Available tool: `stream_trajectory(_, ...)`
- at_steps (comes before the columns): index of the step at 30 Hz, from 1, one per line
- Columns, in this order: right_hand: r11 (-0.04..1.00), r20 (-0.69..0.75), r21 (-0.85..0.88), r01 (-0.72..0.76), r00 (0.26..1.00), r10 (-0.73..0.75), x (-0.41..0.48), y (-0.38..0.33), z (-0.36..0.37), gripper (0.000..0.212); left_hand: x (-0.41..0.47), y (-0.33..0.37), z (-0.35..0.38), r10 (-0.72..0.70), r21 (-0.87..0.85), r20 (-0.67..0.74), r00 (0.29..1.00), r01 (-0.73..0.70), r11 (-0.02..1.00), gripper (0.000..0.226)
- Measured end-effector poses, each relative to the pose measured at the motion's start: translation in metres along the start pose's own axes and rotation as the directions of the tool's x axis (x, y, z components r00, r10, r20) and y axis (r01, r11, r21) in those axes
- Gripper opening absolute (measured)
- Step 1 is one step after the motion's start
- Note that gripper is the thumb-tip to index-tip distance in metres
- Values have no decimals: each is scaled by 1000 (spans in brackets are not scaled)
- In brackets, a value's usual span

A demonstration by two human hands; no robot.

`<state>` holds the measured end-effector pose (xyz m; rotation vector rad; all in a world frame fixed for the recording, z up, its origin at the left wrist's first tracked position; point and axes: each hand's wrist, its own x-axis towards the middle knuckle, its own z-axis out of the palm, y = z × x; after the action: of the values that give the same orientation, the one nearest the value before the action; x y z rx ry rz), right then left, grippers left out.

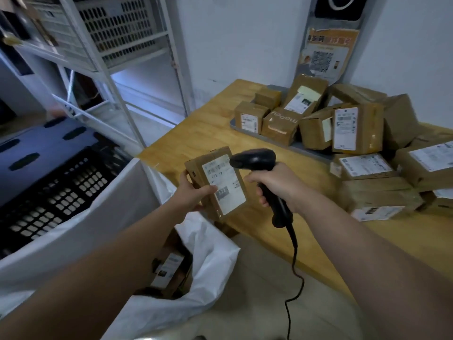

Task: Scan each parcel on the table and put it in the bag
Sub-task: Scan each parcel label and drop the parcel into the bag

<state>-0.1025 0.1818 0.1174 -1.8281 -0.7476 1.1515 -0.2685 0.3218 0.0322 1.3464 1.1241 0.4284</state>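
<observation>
My left hand (193, 190) grips a small brown cardboard parcel (220, 177) by its left edge, holding it above the table's near-left corner with its white shipping label turned up toward me. My right hand (274, 185) holds a black barcode scanner (255, 159) by the handle, its head right beside the top of the label. Its black cable hangs down toward the floor. Below my left arm a white bag (210, 261) stands open, with parcels (169, 268) lying inside it. Several more brown parcels (355, 128) are heaped on the wooden table (208, 128) at the right.
A grey tray (235, 126) under the far parcels lies near the wall. A dark perforated plastic crate (49, 192) sits left of the bag. White metal shelving (110, 57) with baskets stands at the back left. A poster hangs on the wall behind the table.
</observation>
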Motion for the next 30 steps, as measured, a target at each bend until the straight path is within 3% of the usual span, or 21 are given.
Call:
stream_trajectory(6, 1000, 21, 0, 1, 1000, -1, 37, 56, 98, 12, -14, -60, -97, -30, 118, -87, 996, 41, 992, 84)
stream_trajectory(11, 980, 128, -195, 41, 992, -16, 79, 99, 159, 89, -11, -104, -145, -59, 308, -291, 955, 152, 939, 94)
stream_trajectory(16, 860, 191, -510, 34, 979, 75, 120, 121, 190, 104, 10, -146, -164, -75, 575, -247, 966, 209, 791, 100)
stream_trajectory(18, 889, 207, -458, -30, 968, 140, 131, 131, 198, 113, 23, -158, -167, -100, 661, -224, 969, 226, 716, 101)
stream_trajectory(19, 914, 167, -402, -51, 978, 128, 137, 140, 201, 112, 30, -162, -168, -113, 690, -217, 970, 234, 685, 100)
stream_trajectory(20, 921, 102, -389, -26, 992, 72, 142, 150, 205, 98, 38, -167, -168, -121, 714, -203, 972, 232, 661, 99)
stream_trajectory(22, 867, -69, -496, 47, 993, -94, 142, 165, 208, 44, 50, -172, -166, -84, 788, -129, 988, 153, 597, 97)
stream_trajectory(23, 818, -145, -567, 97, 966, -215, 138, 169, 210, 26, 56, -175, -164, -39, 840, -64, 997, 75, 538, 93)
stream_trajectory(25, 746, -168, -630, 215, 901, -400, 130, 170, 213, 31, 69, -183, -159, 50, 931, 84, 995, -96, 351, 86)
stream_trajectory(26, 753, -165, -615, 233, 896, -412, 130, 172, 215, 38, 76, -188, -156, 71, 959, 162, 984, -174, 225, 84)
stream_trajectory(28, 796, -211, -574, 192, 904, -371, 139, 174, 215, 29, 92, -200, -148, 87, 956, 289, 953, -284, -70, 79)
stream_trajectory(30, 803, -249, -565, 189, 888, -385, 150, 177, 212, 29, 111, -213, -139, 71, 897, 381, 922, -350, -270, 80)
